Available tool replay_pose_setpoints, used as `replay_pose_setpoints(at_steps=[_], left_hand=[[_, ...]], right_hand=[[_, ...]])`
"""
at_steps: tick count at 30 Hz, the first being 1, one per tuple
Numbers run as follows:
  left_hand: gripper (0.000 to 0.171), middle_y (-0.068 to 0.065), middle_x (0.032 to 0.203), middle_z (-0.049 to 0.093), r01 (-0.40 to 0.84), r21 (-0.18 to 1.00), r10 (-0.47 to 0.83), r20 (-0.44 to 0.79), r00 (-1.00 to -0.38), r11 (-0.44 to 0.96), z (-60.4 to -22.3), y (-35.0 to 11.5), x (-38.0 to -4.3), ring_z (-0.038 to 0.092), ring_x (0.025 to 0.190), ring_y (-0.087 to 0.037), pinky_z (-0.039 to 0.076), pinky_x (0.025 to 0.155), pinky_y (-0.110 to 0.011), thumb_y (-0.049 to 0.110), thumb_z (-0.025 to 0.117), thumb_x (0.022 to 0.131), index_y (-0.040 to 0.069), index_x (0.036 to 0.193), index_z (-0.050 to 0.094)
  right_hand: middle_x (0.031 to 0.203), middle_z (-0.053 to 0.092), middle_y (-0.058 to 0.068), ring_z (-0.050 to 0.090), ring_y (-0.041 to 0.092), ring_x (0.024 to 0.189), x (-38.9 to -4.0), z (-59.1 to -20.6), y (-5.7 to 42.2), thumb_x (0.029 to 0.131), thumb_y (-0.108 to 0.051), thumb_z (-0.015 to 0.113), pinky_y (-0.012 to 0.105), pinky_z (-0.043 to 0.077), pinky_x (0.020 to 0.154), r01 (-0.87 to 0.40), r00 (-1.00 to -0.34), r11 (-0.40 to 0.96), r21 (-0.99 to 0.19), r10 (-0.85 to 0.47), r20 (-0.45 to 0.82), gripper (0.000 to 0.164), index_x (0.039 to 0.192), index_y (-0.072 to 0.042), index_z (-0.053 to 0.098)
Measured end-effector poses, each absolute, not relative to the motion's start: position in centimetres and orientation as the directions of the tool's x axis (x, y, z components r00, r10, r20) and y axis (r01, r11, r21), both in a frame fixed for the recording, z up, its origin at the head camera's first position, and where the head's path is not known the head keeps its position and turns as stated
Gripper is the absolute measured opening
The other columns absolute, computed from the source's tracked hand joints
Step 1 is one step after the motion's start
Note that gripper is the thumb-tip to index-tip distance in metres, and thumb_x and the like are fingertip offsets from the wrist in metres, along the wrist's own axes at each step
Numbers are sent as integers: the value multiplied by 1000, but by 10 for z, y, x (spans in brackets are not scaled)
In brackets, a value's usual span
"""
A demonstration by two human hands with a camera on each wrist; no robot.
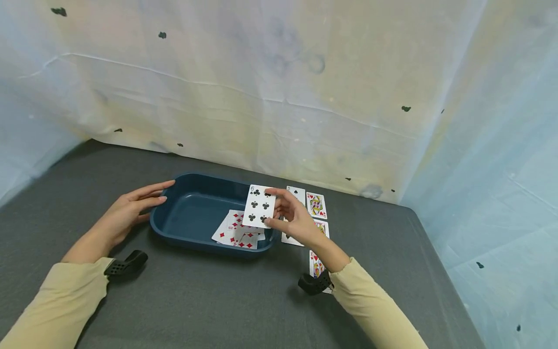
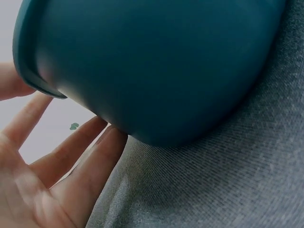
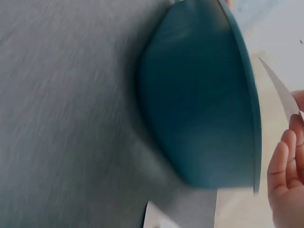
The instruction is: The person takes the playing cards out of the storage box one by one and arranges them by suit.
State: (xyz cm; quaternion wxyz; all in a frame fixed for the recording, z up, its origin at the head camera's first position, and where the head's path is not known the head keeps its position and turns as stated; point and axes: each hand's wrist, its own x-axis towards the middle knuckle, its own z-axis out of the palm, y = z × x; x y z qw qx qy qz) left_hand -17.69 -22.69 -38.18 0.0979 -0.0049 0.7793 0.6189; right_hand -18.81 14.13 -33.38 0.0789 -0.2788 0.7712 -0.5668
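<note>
A dark blue oblong basin (image 1: 192,237) stands on the grey table. Inside, toward its right end, lie several red diamond playing cards (image 1: 226,235), overlapping. The fingers of my left hand (image 1: 131,206) touch the outside of the basin's left end; the left wrist view shows fingertips (image 2: 111,142) against its wall and rim. With thumb and fingers my right hand (image 1: 296,215) pinches a six of clubs (image 1: 255,206), face up, above the basin's right side. In the right wrist view that card (image 3: 280,90) appears edge-on beside the basin's rim.
Right of the basin, more face-up cards lie in columns: a three of spades (image 1: 296,193), a red face card (image 1: 316,205) and a king of hearts (image 1: 316,264) partly under my right wrist. A light curtain (image 1: 261,97) hangs behind the table.
</note>
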Motion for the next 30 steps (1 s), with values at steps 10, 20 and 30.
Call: replay_pose_setpoints(at_steps=[10,20,30], left_hand=[[66,-17,160,9,-115,959,142,-155,-978,259,-379,-230,-175,10,143,-45,17,100,-78,48,54,94,27,152,28],[59,-18,158,18,-113,953,140,-157,-978,280,-376,-231,-175,18,141,-44,22,98,-77,43,51,98,24,151,32],[53,-18,148,34,-113,951,110,-150,-983,287,-376,-231,-177,26,139,-42,29,100,-73,41,48,99,22,148,38]], right_hand=[[90,52,11,51,12,78,-199,-342,191,86,4,64,23,47,70,-437,-856,287,-853,-422,297,52,136,-1,49],[99,55,7,54,7,87,-204,-349,232,89,2,62,20,49,76,-279,-951,341,-898,-229,208,49,137,-3,51],[113,48,10,56,5,89,-202,-357,253,93,2,54,33,54,78,-114,-993,417,-902,-33,111,44,137,-3,51]])
